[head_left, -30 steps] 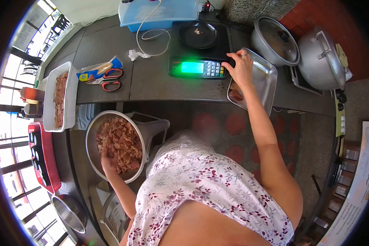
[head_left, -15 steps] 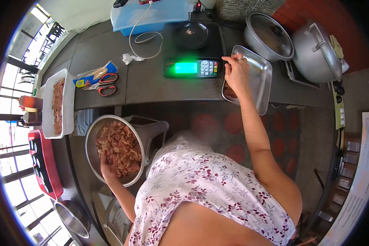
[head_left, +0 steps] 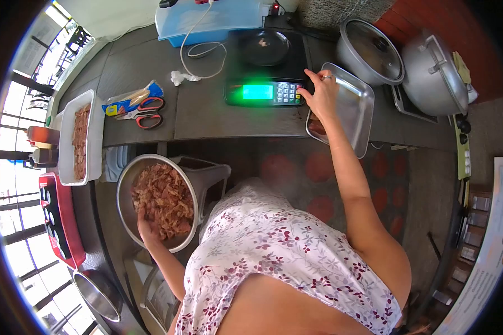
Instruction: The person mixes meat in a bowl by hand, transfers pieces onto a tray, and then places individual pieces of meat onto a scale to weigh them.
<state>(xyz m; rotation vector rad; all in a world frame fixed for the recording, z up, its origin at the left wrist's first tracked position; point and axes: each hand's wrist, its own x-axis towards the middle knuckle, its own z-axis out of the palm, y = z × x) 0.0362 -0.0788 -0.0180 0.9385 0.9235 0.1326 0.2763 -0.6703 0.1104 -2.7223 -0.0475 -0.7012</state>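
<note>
At my far left, a white rectangular plastic tub (head_left: 98,134) holds a long row of raw meat, its length running away from me. Then come a blue-and-yellow plastic packet of sticks (head_left: 129,102) and red-and-black-handled scissors (head_left: 135,115). Nearer my body is the round stainless-steel bowl (head_left: 127,218), heaped with reddish-brown sliced meat (head_left: 165,195). My left hand (head_left: 148,231) has its fingers down in the heap's near left side; whether they are closed on a slice, I cannot tell.

The black digital scale (head_left: 258,92) lies ahead and to the right of that heap, its keypad edge towards me, a round black plate (head_left: 271,56) on its far part (with one small pale scrap on it). So my left hand is the one at the meat, while my right (head_left: 323,95) is nearer the plate, open and holding nothing, thumb at the keypad's right edge. Under that wrist, a silvery rectangular metal tray (head_left: 355,109) points away from me, slanting slightly right.
</note>
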